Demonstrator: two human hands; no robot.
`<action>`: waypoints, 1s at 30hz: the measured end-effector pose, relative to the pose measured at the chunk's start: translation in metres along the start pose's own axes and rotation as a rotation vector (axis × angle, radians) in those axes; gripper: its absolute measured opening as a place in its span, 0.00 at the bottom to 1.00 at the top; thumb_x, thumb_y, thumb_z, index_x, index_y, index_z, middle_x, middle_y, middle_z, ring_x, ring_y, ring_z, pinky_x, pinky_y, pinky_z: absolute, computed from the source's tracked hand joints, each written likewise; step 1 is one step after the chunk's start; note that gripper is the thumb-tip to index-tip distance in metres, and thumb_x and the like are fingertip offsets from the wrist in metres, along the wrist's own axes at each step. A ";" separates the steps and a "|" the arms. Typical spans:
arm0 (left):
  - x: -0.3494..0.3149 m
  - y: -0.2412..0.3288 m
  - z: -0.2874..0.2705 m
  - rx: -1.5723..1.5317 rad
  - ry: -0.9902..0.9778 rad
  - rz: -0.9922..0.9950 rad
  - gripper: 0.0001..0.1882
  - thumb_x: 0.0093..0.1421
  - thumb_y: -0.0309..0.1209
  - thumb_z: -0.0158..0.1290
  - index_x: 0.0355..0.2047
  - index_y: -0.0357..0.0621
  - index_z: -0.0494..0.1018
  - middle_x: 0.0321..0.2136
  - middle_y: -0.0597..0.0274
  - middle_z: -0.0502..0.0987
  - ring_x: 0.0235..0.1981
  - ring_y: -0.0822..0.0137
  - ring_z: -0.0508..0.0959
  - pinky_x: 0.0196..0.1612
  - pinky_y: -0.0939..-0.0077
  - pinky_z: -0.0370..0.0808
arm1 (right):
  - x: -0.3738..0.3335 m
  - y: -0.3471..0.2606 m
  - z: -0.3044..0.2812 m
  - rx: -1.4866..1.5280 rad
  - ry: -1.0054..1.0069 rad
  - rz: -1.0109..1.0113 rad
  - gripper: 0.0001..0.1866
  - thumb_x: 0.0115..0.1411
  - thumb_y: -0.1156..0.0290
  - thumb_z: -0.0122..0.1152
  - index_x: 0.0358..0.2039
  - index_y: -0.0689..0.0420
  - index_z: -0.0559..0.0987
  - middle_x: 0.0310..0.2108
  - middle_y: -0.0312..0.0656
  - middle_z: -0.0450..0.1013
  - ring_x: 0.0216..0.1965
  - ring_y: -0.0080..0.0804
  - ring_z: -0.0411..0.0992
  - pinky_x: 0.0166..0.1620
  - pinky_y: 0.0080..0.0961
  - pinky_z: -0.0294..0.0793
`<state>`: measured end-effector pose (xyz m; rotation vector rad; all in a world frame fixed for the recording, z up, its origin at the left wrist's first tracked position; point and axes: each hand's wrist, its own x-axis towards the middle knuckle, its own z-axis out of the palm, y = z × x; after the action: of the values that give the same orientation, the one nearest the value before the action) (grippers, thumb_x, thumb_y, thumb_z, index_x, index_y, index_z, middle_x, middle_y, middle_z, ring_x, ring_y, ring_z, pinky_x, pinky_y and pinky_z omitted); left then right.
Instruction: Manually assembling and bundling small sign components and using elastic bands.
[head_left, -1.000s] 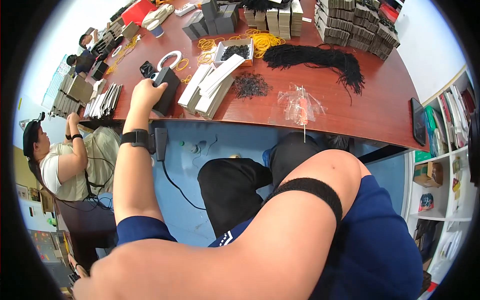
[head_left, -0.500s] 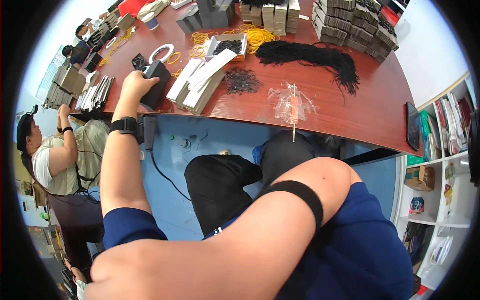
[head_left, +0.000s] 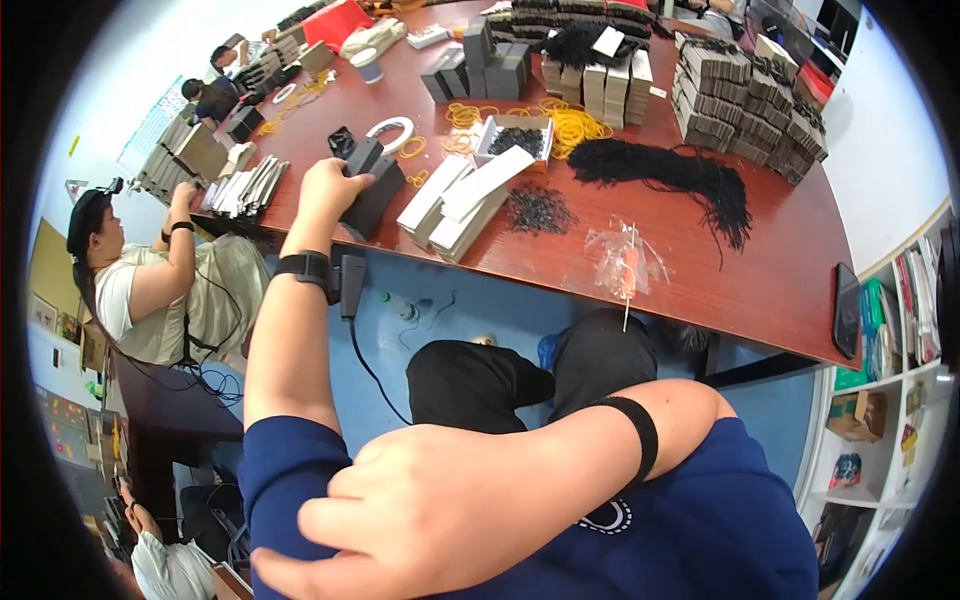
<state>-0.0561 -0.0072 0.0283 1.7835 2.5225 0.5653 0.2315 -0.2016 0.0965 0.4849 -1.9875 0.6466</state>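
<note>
My left hand [head_left: 328,205] reaches to the near left part of the table, its fingers and thumb closed around the end of a dark grey rectangular block [head_left: 377,208]. Just right of it lie stacks of long white card strips [head_left: 468,205], one strip resting askew on top. Bent across my body, my right arm brings my right hand [head_left: 400,505] over my left upper arm near the blue sleeve. Its fingers are apart and nothing shows in them. A roll of white tape [head_left: 390,133] sits behind the block.
On the table are a box of small black pieces [head_left: 516,141], yellow rubber bands [head_left: 580,130], a bundle of black cords [head_left: 665,178], an orange-handled tool [head_left: 630,268] on clear plastic, and a phone [head_left: 846,310]. A person [head_left: 150,270] sits at left. Shelves [head_left: 880,450] stand right.
The view has shifted, so the table sits further right. My right hand has come more fully into view over my left arm. My left hand stays at the dark block.
</note>
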 end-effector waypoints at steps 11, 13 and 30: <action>-0.154 0.112 0.019 -0.995 0.211 0.412 0.22 0.49 0.28 0.63 0.45 0.37 0.73 0.29 0.60 0.79 0.29 0.72 0.76 0.34 0.76 0.73 | -0.079 0.032 -0.052 -0.419 0.483 0.868 0.21 0.53 0.62 0.64 0.42 0.61 0.72 0.33 0.45 0.69 0.26 0.31 0.71 0.31 0.27 0.71; -0.178 0.133 0.044 -0.839 0.375 0.517 0.25 0.46 0.27 0.63 0.46 0.39 0.73 0.30 0.54 0.78 0.30 0.65 0.79 0.35 0.74 0.75 | -0.093 0.043 -0.050 -0.633 0.563 0.747 0.25 0.50 0.61 0.67 0.43 0.62 0.70 0.33 0.46 0.69 0.32 0.36 0.70 0.35 0.30 0.70; -0.230 0.318 0.081 -1.639 -0.492 0.614 0.23 0.68 0.37 0.36 0.58 0.37 0.61 0.57 0.50 0.65 0.60 0.62 0.63 0.56 0.74 0.63 | -0.194 -0.060 -0.147 -1.058 0.589 0.908 0.16 0.47 0.80 0.59 0.39 0.62 0.72 0.36 0.47 0.69 0.40 0.45 0.68 0.42 0.32 0.69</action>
<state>0.3323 -0.1014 -0.0022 1.4360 0.5118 1.3398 0.4546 -0.1435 -0.0011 -1.1615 -1.5926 0.1227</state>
